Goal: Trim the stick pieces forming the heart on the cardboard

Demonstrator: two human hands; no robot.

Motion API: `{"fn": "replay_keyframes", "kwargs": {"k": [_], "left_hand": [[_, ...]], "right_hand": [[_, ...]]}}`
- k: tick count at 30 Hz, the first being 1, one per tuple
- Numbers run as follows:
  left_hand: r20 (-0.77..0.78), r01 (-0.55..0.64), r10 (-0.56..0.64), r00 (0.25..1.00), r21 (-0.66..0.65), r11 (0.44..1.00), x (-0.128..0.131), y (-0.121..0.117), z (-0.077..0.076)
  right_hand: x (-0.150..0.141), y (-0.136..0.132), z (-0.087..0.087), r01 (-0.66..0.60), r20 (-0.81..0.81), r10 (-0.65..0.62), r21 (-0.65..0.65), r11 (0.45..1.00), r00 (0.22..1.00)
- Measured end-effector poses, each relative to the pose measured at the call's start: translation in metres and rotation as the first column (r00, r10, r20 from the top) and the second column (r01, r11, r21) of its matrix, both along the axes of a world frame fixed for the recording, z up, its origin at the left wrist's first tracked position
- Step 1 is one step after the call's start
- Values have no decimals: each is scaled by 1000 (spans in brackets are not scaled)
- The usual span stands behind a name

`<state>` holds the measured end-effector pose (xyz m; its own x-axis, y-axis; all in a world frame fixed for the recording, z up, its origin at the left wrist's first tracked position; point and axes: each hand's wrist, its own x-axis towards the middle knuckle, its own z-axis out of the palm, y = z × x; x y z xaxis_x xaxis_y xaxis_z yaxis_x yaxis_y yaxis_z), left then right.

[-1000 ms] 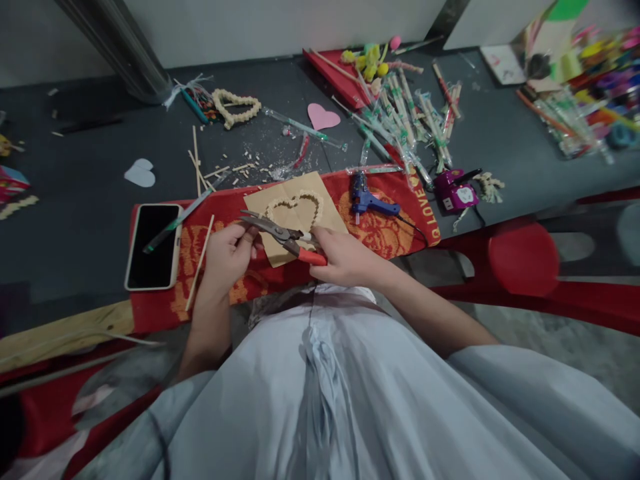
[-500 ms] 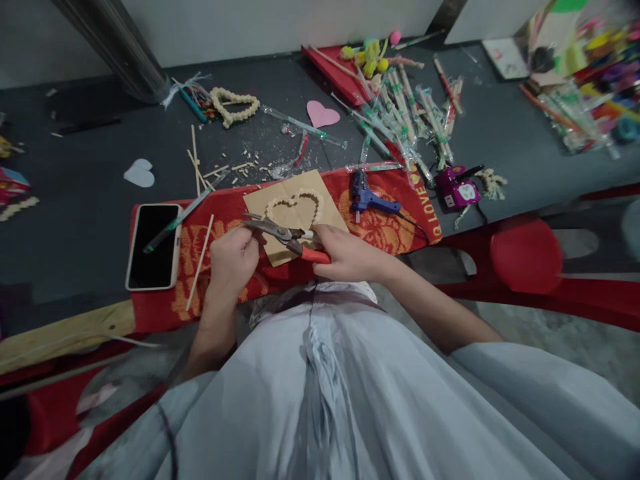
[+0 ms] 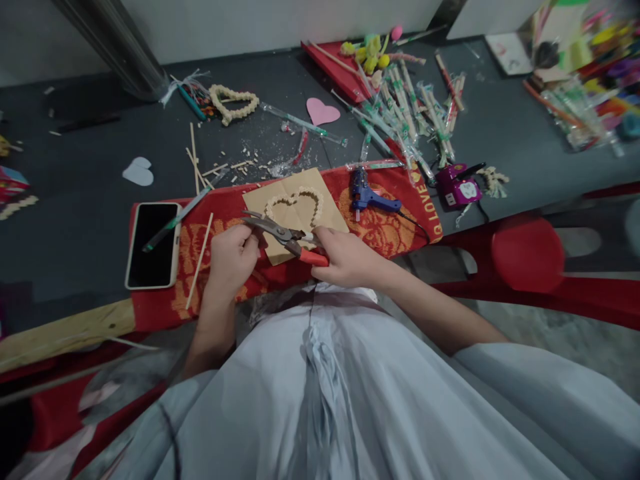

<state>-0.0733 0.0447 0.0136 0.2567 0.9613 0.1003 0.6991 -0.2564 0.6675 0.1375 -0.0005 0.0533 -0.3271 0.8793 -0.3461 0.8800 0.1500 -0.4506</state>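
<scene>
Heart outline of small pale pieces [image 3: 319,208]: on brown card [image 3: 287,180], over red-orange towel [image 3: 390,233]. Shears [image 3: 280,232], blades parted, lie across the card's near part. Our right hand [image 3: 347,257] is closed around the shears' handles. Our left hand [image 3: 234,257] is curled near the blade tips; we cannot tell whether its fingers pinch anything. Glue gun [image 3: 371,197] right of the card; 1 phone [image 3: 153,247] at left, 1 wrapped stick [image 3: 175,227] across it. Beyond: pink paper heart [image 3: 323,112].
</scene>
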Motion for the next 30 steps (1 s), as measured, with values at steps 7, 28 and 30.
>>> {"fn": "replay_keyframes", "kwargs": {"k": [7,28,30], "left_hand": [[15,0,0,1000,-14,1000,-1,3,-1],[427,-49,113,897,-157,986,-9,10,-3],[482,-66,148,864,-183,981,-8,9,-4]], "right_hand": [[0,2,5,2,10,-2,-52,999,1000],[-2,13,-15,224,-280,-244,-101,969,929],[-3,13,-22,272,-387,-307,-143,952,870]]}}
